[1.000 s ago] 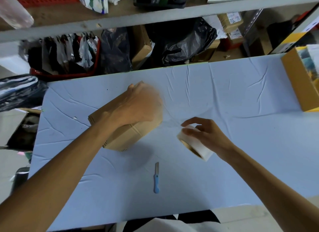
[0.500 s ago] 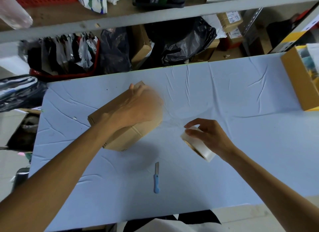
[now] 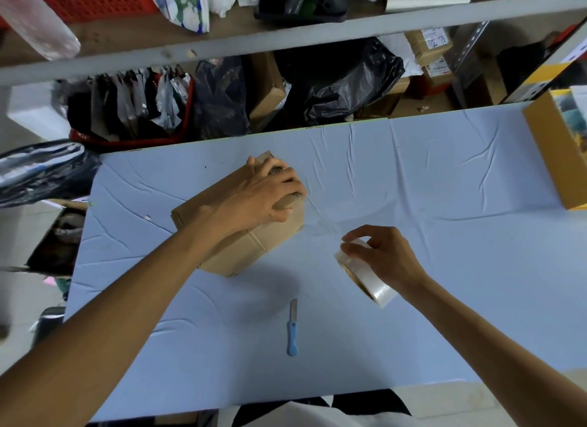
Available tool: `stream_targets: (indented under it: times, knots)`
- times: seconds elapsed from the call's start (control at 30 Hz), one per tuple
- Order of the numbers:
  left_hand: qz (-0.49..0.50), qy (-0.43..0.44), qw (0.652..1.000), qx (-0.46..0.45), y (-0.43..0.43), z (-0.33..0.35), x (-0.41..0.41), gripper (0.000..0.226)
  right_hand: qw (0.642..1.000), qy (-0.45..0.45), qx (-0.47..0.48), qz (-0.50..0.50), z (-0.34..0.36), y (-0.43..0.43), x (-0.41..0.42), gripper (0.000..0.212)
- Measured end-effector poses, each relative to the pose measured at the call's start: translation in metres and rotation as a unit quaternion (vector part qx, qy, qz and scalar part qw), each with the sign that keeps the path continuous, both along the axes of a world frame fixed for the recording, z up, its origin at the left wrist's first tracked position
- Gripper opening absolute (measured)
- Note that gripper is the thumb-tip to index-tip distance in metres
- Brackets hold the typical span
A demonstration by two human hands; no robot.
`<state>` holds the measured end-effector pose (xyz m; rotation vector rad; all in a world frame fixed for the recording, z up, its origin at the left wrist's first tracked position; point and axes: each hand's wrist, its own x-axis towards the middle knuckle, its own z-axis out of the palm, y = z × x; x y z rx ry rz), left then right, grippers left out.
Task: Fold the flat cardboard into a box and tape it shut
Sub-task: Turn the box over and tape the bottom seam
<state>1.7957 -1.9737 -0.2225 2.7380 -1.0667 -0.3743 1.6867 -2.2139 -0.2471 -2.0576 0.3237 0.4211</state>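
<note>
A brown cardboard box (image 3: pixel 251 252) stands folded on the pale blue table (image 3: pixel 444 204), left of centre. My left hand (image 3: pixel 263 197) lies on its top, with the fingers curled over the far right edge and the thumb pressed on the top face. To the right of the box, my right hand (image 3: pixel 384 258) grips a roll of clear tape (image 3: pixel 368 277) just above the table. A faint strip of clear tape (image 3: pixel 320 218) stretches from the box's right edge to the roll.
A small blue-handled knife (image 3: pixel 293 329) lies on the table nearer to me than the box. An open yellow-brown box (image 3: pixel 552 153) sits at the right edge. Beyond the table's far edge, shelves hold black bags (image 3: pixel 346 80) and parcels.
My right hand has drawn the tape roll a little to the right and toward me, away from the box. My left hand, blurred in motion before, now holds still on the box.
</note>
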Motion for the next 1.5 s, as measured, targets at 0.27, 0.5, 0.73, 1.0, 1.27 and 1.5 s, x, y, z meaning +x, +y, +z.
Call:
stream_targets:
  times: [0.27,0.5,0.73,1.0,1.27,1.5]
  knots:
    - [0.103,-0.022,0.977,-0.185,-0.001,0.008,-0.051,0.058,1.0,0.004,-0.003,-0.001,-0.003,0.004,-0.005,0.006]
    - [0.288,0.151,0.926,-0.192,-0.011,-0.079,-0.163,0.022,1.0,0.002,-0.004,0.0,-0.006,0.007,-0.005,0.006]
    - [0.405,0.196,0.887,-0.104,-0.018,-0.134,-0.209,0.042,1.0,-0.002,-0.012,0.006,-0.007,0.007,-0.002,0.007]
    - [0.445,0.245,0.852,-0.127,-0.028,-0.13,-0.209,0.021,1.0,-0.004,-0.022,0.002,-0.006,0.008,0.001,0.008]
    - [0.37,0.281,0.852,-0.241,-0.033,-0.081,-0.173,0.016,1.0,-0.01,-0.006,0.005,-0.002,0.01,0.004,0.007]
    - [0.306,0.066,0.898,-0.308,-0.034,-0.009,-0.119,0.013,1.0,-0.023,-0.003,-0.013,0.003,0.01,0.01,0.005]
